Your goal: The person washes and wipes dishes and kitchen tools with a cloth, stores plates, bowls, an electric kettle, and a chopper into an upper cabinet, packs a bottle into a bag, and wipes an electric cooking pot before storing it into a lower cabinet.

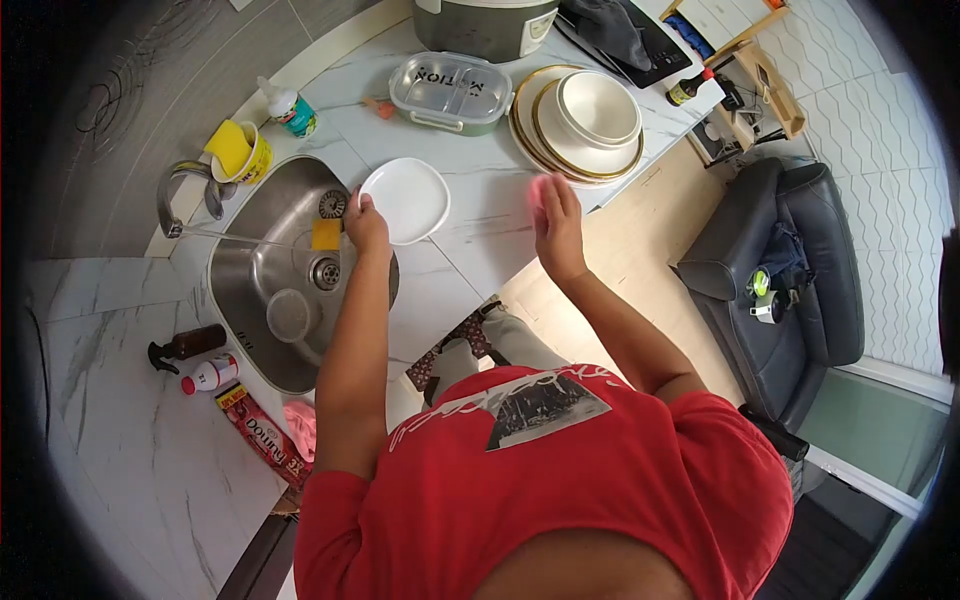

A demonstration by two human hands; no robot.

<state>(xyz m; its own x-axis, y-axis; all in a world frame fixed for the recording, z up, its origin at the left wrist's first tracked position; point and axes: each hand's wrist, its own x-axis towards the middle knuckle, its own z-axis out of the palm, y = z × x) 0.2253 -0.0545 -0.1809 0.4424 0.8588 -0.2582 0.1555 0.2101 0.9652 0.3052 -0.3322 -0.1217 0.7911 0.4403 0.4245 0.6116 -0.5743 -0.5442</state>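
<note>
My left hand (368, 226) grips the edge of a white plate (408, 200) over the counter, just right of the sink (245, 300). Something pink (541, 192) is pinched in my right hand (560, 225), raised in front of the stacked plates; what it is I cannot make out. Water runs from the faucet (180, 200) into the basin. A yellow sponge (326, 234) and a clear round container (288, 315) lie in the sink. White bowls (600, 106) sit on gold-rimmed plates (524, 120).
A lidded container (450, 90) stands behind the plate, before a cooker (480, 28). Soap bottle (290, 110) and yellow tub (256, 160) are behind the sink. Spray bottle (195, 342), white bottle (212, 374) and red packet (260, 435) lie left. A black armchair (770, 280) stands right.
</note>
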